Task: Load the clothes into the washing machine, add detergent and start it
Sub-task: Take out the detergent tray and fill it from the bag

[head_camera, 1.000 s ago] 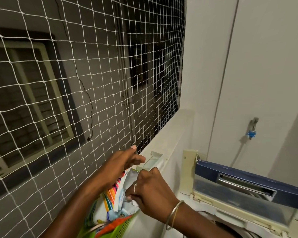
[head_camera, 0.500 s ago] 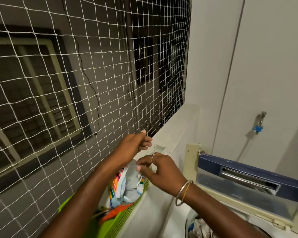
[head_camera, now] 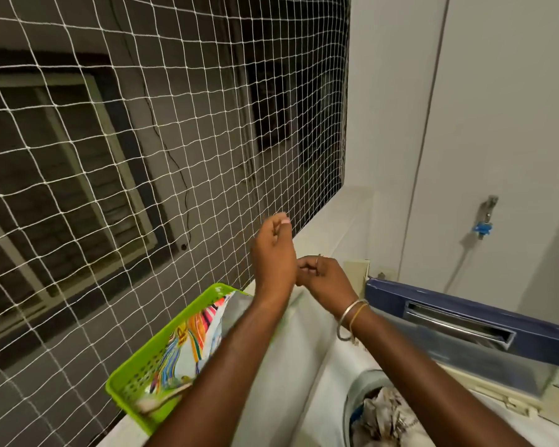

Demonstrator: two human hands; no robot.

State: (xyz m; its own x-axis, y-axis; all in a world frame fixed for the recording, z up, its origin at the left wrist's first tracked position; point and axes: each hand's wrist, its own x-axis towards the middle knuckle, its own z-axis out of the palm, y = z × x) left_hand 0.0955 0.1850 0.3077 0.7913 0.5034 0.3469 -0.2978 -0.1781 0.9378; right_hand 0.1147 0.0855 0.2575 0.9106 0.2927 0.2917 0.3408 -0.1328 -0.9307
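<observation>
A lime green basket [head_camera: 149, 353] stands on the white ledge at the lower left, with a colourful striped detergent pouch [head_camera: 194, 333] lying in it. My left hand [head_camera: 273, 253] is raised above the basket's far end, fingers curled shut, nothing visible in them. My right hand [head_camera: 326, 280], with a ring and bangles, sits just right of the left wrist, fingers also curled in. At the lower right the washing machine's drum [head_camera: 352, 404] holds crumpled clothes [head_camera: 391, 417]. Its blue lid [head_camera: 465, 317] stands open.
A white net [head_camera: 136, 150] covers the opening on the left, close behind my left hand. The white ledge [head_camera: 333, 217] runs to the back wall. A tap with a blue fitting [head_camera: 482, 227] sticks out of the wall on the right.
Both hands have lifted off the pouch in the basket and come together above it. The view has dropped, so the whole basket and the drum with clothes now show.
</observation>
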